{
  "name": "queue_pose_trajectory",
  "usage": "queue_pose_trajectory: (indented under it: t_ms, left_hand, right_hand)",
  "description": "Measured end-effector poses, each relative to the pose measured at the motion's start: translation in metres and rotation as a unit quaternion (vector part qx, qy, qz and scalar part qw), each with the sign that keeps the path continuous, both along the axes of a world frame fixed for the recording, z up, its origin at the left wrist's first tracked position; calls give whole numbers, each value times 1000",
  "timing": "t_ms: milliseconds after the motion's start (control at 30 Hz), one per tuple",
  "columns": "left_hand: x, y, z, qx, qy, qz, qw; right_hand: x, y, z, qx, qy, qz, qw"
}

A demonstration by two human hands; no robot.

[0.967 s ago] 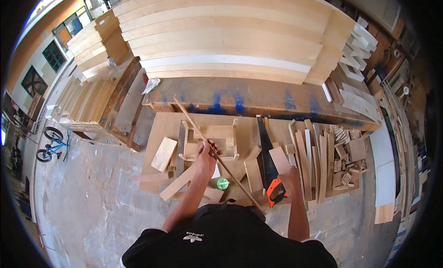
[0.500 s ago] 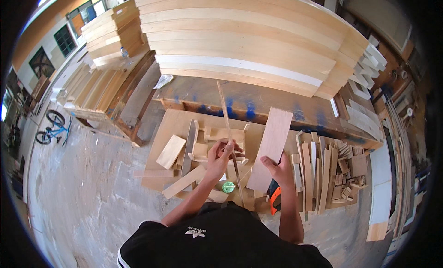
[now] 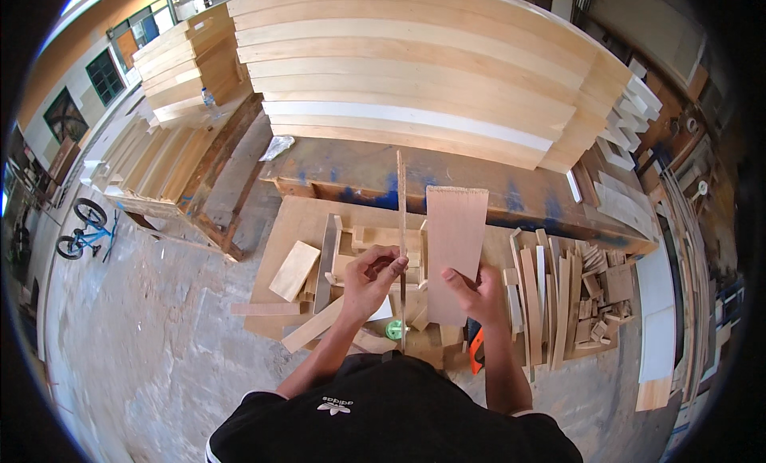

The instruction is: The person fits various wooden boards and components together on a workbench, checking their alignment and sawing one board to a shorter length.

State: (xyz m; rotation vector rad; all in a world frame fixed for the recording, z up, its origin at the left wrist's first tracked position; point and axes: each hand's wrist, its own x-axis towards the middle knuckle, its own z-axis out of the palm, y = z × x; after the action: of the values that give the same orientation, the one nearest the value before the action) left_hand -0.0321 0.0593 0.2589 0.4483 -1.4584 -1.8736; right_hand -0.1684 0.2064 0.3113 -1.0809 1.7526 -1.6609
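Strip (image 3: 402,216), between left fingers (image 3: 395,266); board (image 3: 456,248), just beside

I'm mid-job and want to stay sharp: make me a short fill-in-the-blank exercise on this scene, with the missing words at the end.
1. The right hand holds the board to the ____ of the strip in the left hand.
2. Of the two held pieces, the wider one is the ____.
3. The handle beside the right forearm is coloured ____.
4. The bicycle at the far left has a ____ frame.

Missing words: right; board; orange; blue.
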Motion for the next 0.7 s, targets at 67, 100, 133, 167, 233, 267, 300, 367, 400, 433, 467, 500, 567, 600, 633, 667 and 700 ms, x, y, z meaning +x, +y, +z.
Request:
queue_pose_trajectory:
  t_ms: [67,100,133,167,233,267,300,367,400,433,467,500,567,600,633,667,700]
  left_hand:
    - [-2,0,3,-88,-16,12,996]
    - [-2,0,5,-133,-24,18,991]
    - [-3,2,7,-97,-13,7,995]
    - [-3,5,10,-61,-1,-3,998]
    - [-3,8,11,-20,16,-18,999]
    - [-3,9,12,-15,23,-24,999]
    - [-4,9,11,-9,30,-30,999]
    - [-3,10,10,-9,22,-33,999]
    - [-3,11,9,-10,18,-33,999]
    - [-3,12,9,-5,25,-35,999]
    - [-3,13,7,-1,31,-35,999]
    - [-3,14,6,4,37,-35,999]
    - [-2,15,6,3,36,-36,999]
    - [-1,16,6,2,36,-37,999]
    - [-1,16,5,5,34,-37,999]
    - [-1,15,5,7,30,-37,999]
    - [-1,15,5,9,27,-36,999]
  right_hand:
    - [-1,1,7,-4,-26,9,1000]
    - [-3,0,8,-15,-20,8,1000]
    - [-4,-1,9,-25,-14,7,1000]
    - [-6,-1,10,-35,-8,5,999]
    - [-4,-6,12,-64,-23,1,998]
    - [-3,-7,14,-78,-29,-2,997]
    - [-4,-7,14,-69,-23,4,997]
    - [-4,-6,14,-52,-12,18,998]
    - [-5,-5,14,-38,-10,19,999]
    - [-5,-5,15,-23,-10,21,999]
    - [-5,-5,14,-8,-9,24,1000]
    - [-4,-5,15,-10,-10,20,1000]
    - [0,-7,19,-13,-10,13,1000]
    - [1,-8,21,-20,-8,12,1000]
    - [2,-9,22,-28,-7,11,1000]
    - [2,-11,23,-35,-6,11,999]
    - [2,-12,23,-33,-5,13,999]
